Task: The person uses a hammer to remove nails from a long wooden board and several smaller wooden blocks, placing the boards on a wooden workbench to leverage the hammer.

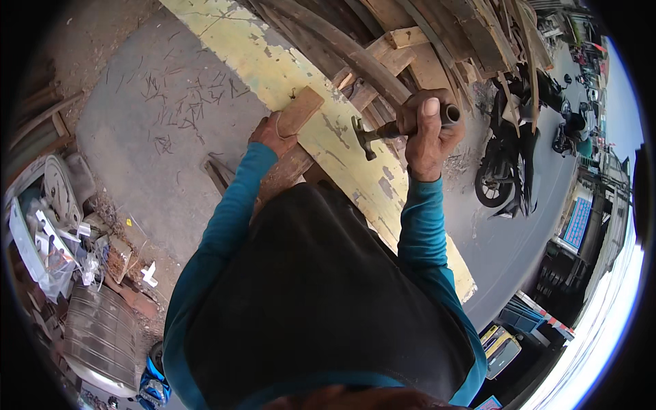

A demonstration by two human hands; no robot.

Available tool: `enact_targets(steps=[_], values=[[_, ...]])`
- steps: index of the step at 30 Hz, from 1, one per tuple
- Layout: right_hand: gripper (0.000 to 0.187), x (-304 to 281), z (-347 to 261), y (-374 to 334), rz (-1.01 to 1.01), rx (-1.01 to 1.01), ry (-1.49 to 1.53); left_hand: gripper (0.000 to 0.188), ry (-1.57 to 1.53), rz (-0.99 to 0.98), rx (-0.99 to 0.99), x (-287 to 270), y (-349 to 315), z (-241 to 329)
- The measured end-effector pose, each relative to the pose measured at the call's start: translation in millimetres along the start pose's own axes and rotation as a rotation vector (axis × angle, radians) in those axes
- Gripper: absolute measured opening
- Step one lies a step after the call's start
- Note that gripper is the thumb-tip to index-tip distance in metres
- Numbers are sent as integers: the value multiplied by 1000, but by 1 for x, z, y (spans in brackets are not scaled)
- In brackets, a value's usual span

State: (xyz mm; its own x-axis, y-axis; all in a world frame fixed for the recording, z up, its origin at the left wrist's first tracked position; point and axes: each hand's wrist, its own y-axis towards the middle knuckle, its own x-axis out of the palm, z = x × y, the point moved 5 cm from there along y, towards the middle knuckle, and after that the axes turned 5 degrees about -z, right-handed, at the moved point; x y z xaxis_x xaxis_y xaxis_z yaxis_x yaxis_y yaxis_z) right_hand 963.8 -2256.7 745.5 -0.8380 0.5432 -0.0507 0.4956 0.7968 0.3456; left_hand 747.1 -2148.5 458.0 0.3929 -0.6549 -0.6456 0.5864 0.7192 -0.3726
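My right hand (432,133) is closed around the handle of a claw hammer (364,139), its metal head hanging over a long board with peeling yellow paint (328,123). Left of the hammer, my left hand (273,135) grips the near end of a short wooden block (301,111). That block lies across the yellow board, tilted up to the right. At its far end a small dark bit sticks out, perhaps a nail; it is too small to tell. Hammer head and block are apart.
Many loose nails (184,96) lie scattered on the grey ground at left. Stacked timber (383,48) rises beyond the board. A black motorcycle (502,157) stands at right beside the road. At lower left are a ribbed metal drum (102,335) and a bin of scrap (44,232).
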Motion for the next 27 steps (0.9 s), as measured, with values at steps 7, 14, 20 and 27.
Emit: enact_targets(steps=[7,14,20,27], values=[[39,89,3,71,-131,33,108,87,-87,-110,-61,11,2,-10],[48,161,69,114,-330,160,-108,85,-87,-108,-97,13,-6,6],[52,193,93,141,-264,87,-322,84,-116,-105,-115,19,-6,2],[34,84,45,22,-115,-48,247,82,-169,-181,-176,27,-13,-2]])
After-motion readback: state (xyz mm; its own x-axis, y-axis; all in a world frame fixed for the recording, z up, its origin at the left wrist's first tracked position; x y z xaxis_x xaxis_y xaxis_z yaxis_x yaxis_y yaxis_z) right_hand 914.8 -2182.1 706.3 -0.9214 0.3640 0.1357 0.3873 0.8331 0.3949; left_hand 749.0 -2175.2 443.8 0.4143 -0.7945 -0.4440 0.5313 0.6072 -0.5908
